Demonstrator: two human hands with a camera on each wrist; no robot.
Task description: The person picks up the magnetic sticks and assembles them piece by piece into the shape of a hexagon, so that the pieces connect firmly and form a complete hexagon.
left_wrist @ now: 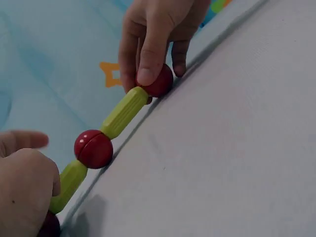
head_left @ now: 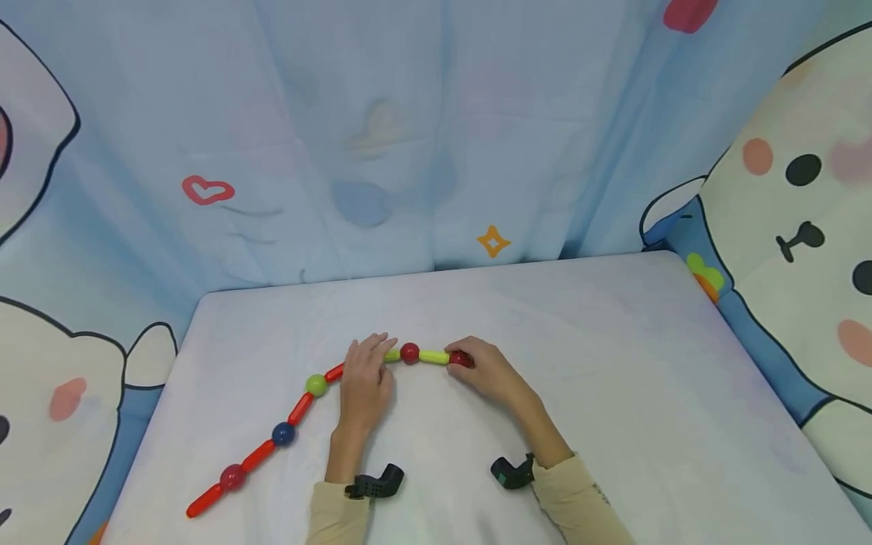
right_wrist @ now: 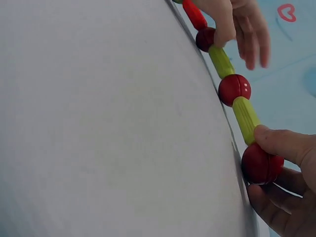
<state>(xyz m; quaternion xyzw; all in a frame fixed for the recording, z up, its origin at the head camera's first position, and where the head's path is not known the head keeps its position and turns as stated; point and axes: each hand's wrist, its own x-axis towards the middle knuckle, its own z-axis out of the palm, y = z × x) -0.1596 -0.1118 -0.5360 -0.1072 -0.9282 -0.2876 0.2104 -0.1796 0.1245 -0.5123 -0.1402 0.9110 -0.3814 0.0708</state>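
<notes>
A chain of toy rods and balls lies bent across the table, with red rods (head_left: 257, 456), a red ball (head_left: 232, 477), a blue ball (head_left: 283, 434) and a green ball (head_left: 316, 384) on its left part. My left hand (head_left: 365, 386) reaches over the chain's middle. Its thumb is by a dark red ball (right_wrist: 205, 39), while its other fingers extend loosely beyond the chain. Two yellow-green rods (left_wrist: 124, 112) run to the right, with a red ball (left_wrist: 94, 149) between them. At the right end, my right hand (head_left: 487, 369) grips another red ball (right_wrist: 261, 164) between thumb and fingers.
The table (head_left: 647, 393) has a white cover. Behind it hangs a light blue printed curtain (head_left: 409, 151) that meets the table's back edge. A black wrist device (head_left: 384, 482) sits on the left wrist and another device (head_left: 512, 472) on the right.
</notes>
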